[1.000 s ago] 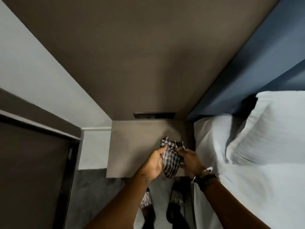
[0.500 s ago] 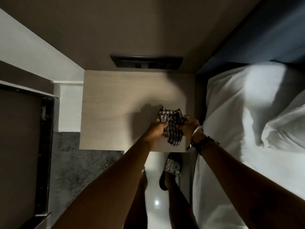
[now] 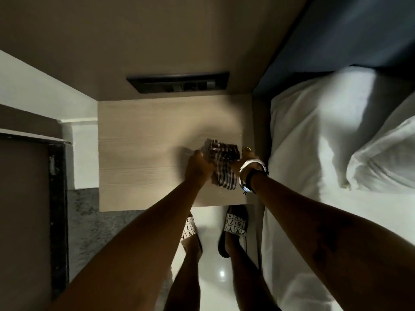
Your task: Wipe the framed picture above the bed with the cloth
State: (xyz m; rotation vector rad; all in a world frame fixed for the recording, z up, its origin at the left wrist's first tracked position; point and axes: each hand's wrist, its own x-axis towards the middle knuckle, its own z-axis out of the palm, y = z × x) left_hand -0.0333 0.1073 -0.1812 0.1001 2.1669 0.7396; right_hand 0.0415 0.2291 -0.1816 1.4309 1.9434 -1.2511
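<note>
Cloth (image 3: 221, 169) now nearer nightstand (image 3: 143, 158) front

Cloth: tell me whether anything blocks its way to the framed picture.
Cannot tell. Both hands, left and right, hold the cloth over the bedside table; the picture is out of view.

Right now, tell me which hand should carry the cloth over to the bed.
Right, probably. The right hand already has a grip on the checked cloth and is on the side nearest the bed; the left hand also grips it but is farther away, over the bedside table.
</note>
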